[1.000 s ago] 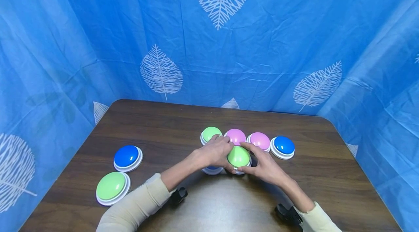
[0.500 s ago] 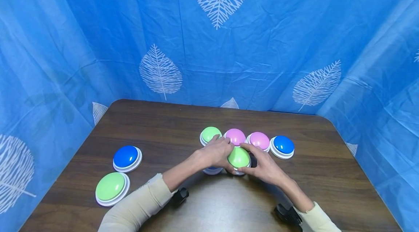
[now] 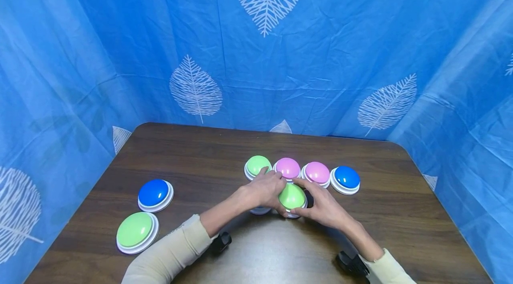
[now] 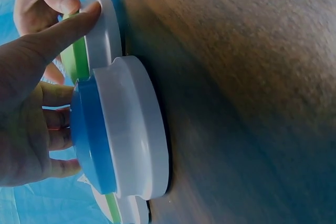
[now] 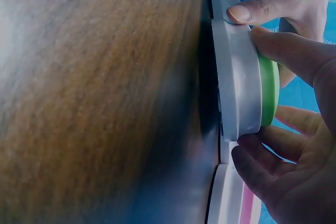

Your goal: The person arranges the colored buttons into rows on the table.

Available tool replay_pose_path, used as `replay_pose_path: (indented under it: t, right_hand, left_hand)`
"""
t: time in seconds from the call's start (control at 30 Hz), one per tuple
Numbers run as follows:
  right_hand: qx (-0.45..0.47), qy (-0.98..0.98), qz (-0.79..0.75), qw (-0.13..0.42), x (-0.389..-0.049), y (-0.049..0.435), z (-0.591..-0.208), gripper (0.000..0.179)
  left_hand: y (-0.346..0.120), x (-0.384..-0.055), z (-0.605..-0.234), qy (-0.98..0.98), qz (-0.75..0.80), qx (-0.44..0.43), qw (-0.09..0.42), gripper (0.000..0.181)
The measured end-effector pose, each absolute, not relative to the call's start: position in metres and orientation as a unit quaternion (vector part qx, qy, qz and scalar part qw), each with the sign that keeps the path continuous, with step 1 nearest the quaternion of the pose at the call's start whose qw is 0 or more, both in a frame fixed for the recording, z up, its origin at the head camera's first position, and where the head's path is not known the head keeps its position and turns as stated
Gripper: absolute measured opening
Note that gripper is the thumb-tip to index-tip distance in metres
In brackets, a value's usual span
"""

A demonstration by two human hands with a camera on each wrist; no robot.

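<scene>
A push button with a green dome (image 3: 291, 196) and white base sits between my two hands, near the middle of the wooden table. My left hand (image 3: 262, 190) holds its left side, the thumb on the white base and the other fingers reaching over the blue button (image 4: 94, 135) beside it. From the right, my right hand (image 3: 326, 206) grips the same green button, thumb at the near side and fingers round the far side. In the right wrist view a dark shadow lies under the white base (image 5: 247, 87); whether it touches the table cannot be told.
Behind the hands stand a green button (image 3: 258, 165), two pink buttons (image 3: 287, 168) and a blue button (image 3: 347, 177) in a row. Further left on the table (image 3: 200, 150) are another blue button (image 3: 153, 192) and a larger-looking green button (image 3: 134, 229). A blue leaf-print curtain (image 3: 320, 52) surrounds the table.
The held green button has shifted slightly toward the near edge in the head view, both hands moving a little with it. The other buttons stay where they were.
</scene>
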State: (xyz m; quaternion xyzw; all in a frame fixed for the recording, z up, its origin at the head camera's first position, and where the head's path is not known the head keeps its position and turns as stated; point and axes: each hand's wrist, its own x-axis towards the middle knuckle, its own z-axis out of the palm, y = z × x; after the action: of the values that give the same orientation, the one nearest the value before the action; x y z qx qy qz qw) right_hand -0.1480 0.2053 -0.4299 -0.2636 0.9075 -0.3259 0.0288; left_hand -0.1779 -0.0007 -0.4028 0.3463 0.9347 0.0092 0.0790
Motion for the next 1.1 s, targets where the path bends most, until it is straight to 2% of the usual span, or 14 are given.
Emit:
replay_pose_path:
  t: [0.73,1.1]
  right_hand:
    - [-0.254,0.913,-0.313,0.063,-0.15,0.206,-0.431,0.082]
    - [-0.263,0.908,-0.323,0.038,-0.151,0.2,-0.416,0.085]
  left_hand:
    - [-0.002,-0.175,-0.408,0.931,0.013,0.358,0.077,0.079]
    - [-0.017,-0.174,-0.399,0.931,0.045,0.358,0.053,0.083]
